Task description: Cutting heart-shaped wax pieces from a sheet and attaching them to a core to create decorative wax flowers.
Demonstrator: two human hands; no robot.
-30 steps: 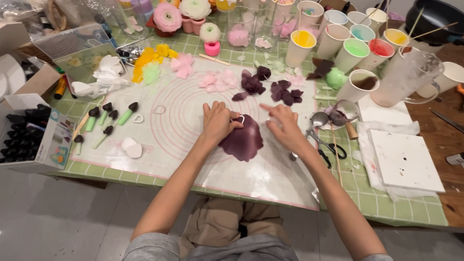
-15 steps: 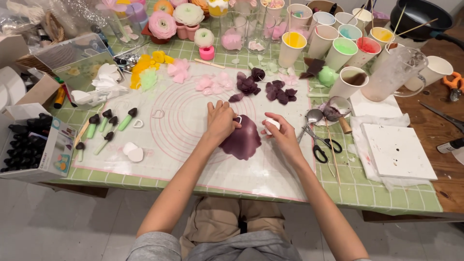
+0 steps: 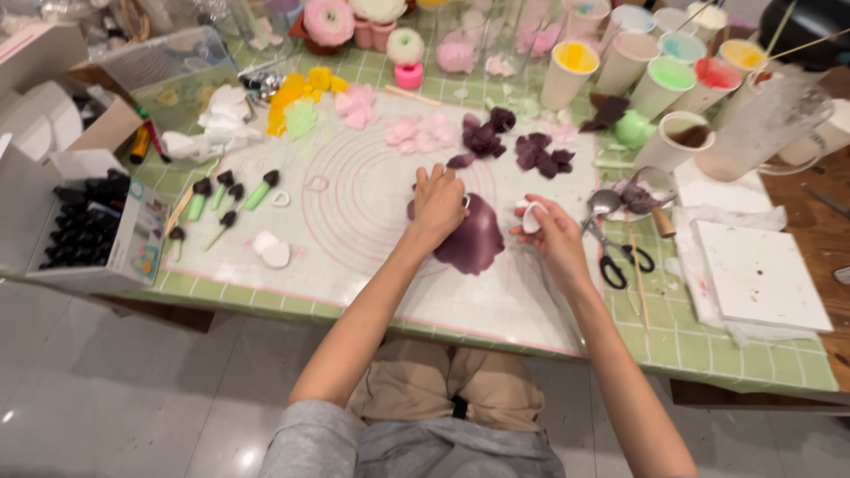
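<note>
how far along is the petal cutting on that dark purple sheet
Done: dark purple petals lie cut at the top of the white mat, beside pink and yellow ones. In hand: the left hand presses on the purple sheet, while the right hand holds a small white cutter. Left: most of the sheet looks uncut.

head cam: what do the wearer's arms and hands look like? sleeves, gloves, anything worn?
Both arms are bare from short grey sleeves down. The left hand and right hand wear no gloves. No watch or bracelet shows on either wrist; whether any ring is worn is too small to tell. Tan trousers show below.
</note>
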